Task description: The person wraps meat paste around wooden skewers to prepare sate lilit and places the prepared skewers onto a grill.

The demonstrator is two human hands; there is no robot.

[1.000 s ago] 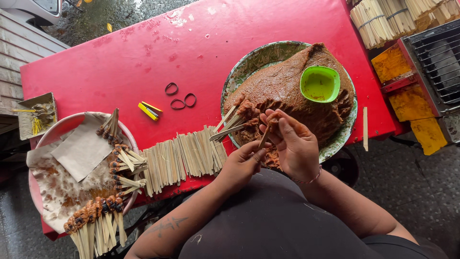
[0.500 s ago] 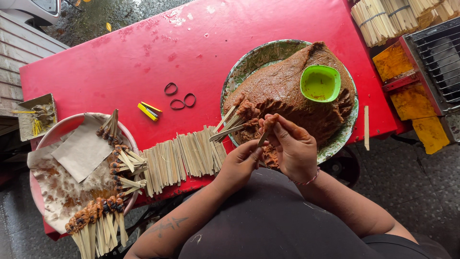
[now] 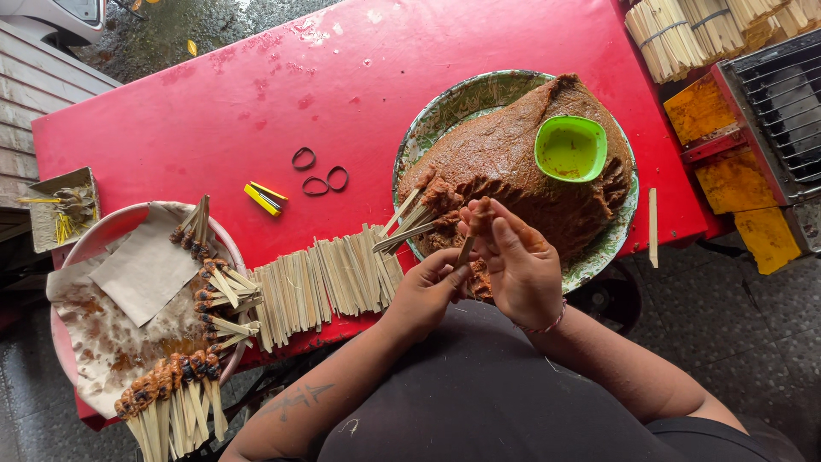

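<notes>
Pressing a lump of spiced paste (image 3: pixel 479 216) onto a bamboo skewer (image 3: pixel 466 250), just in front of the big patterned platter (image 3: pixel 445 111). The left hand (image 3: pixel 428 287) is pinching the skewer's lower end between thumb and fingertips; the right hand (image 3: pixel 522 265) is curling its fingers closed around the paste at the tip, moulding it on.

Progress, judging from the layout: a fair batch is lying finished on the pink tray (image 3: pixel 94 244) at the left, coated skewers (image 3: pixel 184 372) fanned along its rim over stained paper. A long row of bare sticks (image 3: pixel 321 282) is waiting on the red table (image 3: pixel 214 111) between tray and platter, with a few more leaning on the platter's edge. The mound of brown paste (image 3: pixel 522 162) is looking barely dented, a small green bowl (image 3: pixel 570 147) sitting on top. Much is remaining, I judge.

Rubber bands (image 3: pixel 315 183) are lying loose mid-table.
</notes>
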